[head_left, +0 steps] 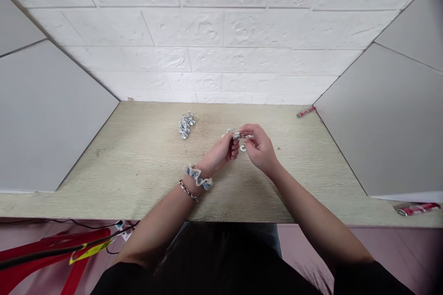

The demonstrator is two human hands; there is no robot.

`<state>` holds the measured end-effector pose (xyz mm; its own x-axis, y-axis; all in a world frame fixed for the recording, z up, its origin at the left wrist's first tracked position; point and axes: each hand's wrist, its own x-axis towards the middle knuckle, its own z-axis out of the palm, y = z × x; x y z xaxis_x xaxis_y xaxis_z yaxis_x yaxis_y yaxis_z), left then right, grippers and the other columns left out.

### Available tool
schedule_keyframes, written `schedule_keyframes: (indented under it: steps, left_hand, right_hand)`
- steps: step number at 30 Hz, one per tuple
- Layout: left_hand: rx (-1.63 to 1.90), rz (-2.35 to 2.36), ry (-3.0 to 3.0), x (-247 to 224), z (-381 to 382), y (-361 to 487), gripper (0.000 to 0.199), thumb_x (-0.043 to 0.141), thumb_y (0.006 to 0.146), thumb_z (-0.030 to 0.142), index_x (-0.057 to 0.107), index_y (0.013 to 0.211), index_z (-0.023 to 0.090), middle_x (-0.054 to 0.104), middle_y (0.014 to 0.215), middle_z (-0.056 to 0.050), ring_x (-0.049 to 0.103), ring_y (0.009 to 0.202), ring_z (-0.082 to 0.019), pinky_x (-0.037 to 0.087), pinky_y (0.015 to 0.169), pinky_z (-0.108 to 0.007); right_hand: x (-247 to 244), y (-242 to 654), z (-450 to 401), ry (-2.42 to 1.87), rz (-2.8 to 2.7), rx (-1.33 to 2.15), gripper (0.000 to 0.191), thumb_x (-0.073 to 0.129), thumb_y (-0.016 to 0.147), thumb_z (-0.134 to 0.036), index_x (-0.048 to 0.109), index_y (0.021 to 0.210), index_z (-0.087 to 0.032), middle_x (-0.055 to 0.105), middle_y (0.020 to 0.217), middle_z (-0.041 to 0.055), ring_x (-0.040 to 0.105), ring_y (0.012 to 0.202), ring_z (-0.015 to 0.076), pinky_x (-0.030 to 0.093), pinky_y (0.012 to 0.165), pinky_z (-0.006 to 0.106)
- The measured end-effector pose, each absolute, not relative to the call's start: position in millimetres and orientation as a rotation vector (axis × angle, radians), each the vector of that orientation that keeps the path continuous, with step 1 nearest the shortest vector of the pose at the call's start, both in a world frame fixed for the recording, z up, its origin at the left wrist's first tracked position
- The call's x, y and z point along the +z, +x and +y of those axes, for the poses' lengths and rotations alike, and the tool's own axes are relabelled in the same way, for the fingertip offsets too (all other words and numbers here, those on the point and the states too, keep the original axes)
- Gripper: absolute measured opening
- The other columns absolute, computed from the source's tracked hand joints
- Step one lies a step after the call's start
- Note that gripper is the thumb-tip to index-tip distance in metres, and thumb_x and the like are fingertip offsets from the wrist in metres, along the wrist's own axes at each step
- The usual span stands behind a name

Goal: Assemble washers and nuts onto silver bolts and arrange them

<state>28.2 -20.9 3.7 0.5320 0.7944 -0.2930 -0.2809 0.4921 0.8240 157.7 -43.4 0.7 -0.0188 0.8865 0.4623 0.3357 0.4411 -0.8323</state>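
A small silver metal bolt (236, 136) with a washer on it sits at the center of the frame, pinched between both hands. The left hand (219, 153) is closed, its curled fingers gripping one end, and the right hand (260, 147) is closed on the other end between thumb and fingertips. One flat silver washer (242, 148) lies on the table just below the right hand, and a tiny silver piece (228, 132) shows just beyond the left hand. Up and to the left of the hands stands one cluster of silver bolts (185, 125), roughly a dozen, though they overlap too much to count exactly. The left wrist wears one blue-and-white ruffled scrunchie (198, 177) and one silver chain bracelet (188, 190). All of this is on a pale wood-grain table (148, 156), backed by a white brick-textured wall (221, 46) and two grey side panels (44, 115) (377, 120). A red marker (306, 111) lies at the table's far right corner, and a red-and-silver cylinder (417, 209) sits at the lower right edge, its markings unreadable. At the lower left, on the pink floor, is a red object (51, 249) with a yellow label (89, 252), its print also illegible.
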Motion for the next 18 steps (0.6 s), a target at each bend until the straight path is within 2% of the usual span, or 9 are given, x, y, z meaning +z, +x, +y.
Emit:
schedule_keyframes:
  steps: [2,4,7,9,13,18]
  left_hand:
    - [0.789,0.815,0.882,3,-21,29,0.025,0.037,0.083,0.034,0.037,0.064,0.017,0.03,0.056,0.005,0.031,0.044,-0.006,0.025,0.043,-0.02]
    - [0.85,0.931,1.033,0,-20,30,0.029,0.034,0.086,0.036,0.037,0.064,0.017,0.034,0.057,0.004,0.033,0.046,-0.007,0.027,0.046,-0.021]
    - [0.906,1.116,1.386,-4,-22,30,0.034,0.029,0.089,0.035,0.038,0.062,0.017,0.039,0.057,0.002,0.038,0.052,-0.009,0.031,0.054,-0.023]
    - [0.918,1.179,1.61,-7,-23,30,0.035,0.029,0.09,0.034,0.04,0.062,0.018,0.043,0.058,0.002,0.041,0.058,-0.011,0.032,0.06,-0.024]
    - [0.865,1.162,1.733,-6,-25,30,0.035,0.028,0.091,0.032,0.041,0.062,0.018,0.045,0.059,0.001,0.043,0.062,-0.012,0.033,0.064,-0.025]
    - [0.812,1.062,1.518,-3,-26,31,0.043,0.02,0.092,0.041,0.038,0.062,0.017,0.041,0.057,0.002,0.039,0.054,-0.01,0.032,0.056,-0.025]
  right_hand:
    - [0,159,-43,-1.19,-1.465,0.703,0.027,0.045,0.073,-0.012,0.052,0.096,-0.022,0.055,0.088,0.0024,0.053,0.078,0.0138,0.042,0.061,0.025]
    - [0,160,-42,-1.283,-1.409,0.814,0.01,0.045,0.08,-0.025,0.051,0.086,-0.02,0.052,0.073,0.0,0.05,0.067,0.0126,0.04,0.058,0.025]
    - [-1,160,-41,-1.414,-1.465,0.956,0.041,0.033,0.086,-0.049,0.045,0.063,-0.018,0.045,0.055,-0.0014,0.044,0.055,0.0117,0.035,0.055,0.025]
    - [-2,159,-41,-1.493,-1.505,0.959,0.05,0.029,0.085,-0.058,0.039,0.056,-0.018,0.04,0.05,-0.002,0.041,0.051,0.011,0.032,0.052,0.025]
    - [-1,159,-42,-1.526,-1.565,0.824,0.05,0.029,0.085,-0.058,0.037,0.056,-0.018,0.039,0.051,-0.0024,0.039,0.052,0.0109,0.029,0.052,0.025]
    - [5,159,-44,-1.517,-1.686,0.665,0.039,0.034,0.087,-0.048,0.041,0.062,-0.019,0.046,0.058,-0.0021,0.044,0.057,0.0119,0.032,0.056,0.024]
